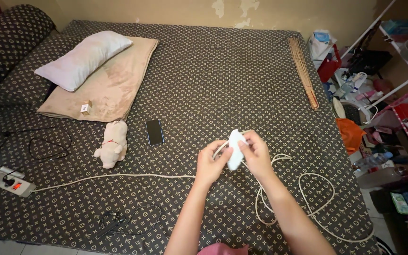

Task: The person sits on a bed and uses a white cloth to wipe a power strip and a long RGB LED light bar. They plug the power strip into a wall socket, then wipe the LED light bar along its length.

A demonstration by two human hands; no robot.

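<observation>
Left hand [209, 163], right hand [256, 153] both grip white charger block [235, 150], probably; small tan box [86, 107] on blanket [114, 89].

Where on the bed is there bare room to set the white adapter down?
Bare sheet lies between the phone and the broom, above both hands. Crowded: cord loops on the right, power strip and black cables on the left.

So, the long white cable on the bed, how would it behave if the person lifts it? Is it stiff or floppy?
The white cable is probably floppy: it lies in loose, uneven loops on the bed cover. It would likely sag and trail from the white block that the left hand and right hand hold. It may also snag, since the loops overlap.
</observation>
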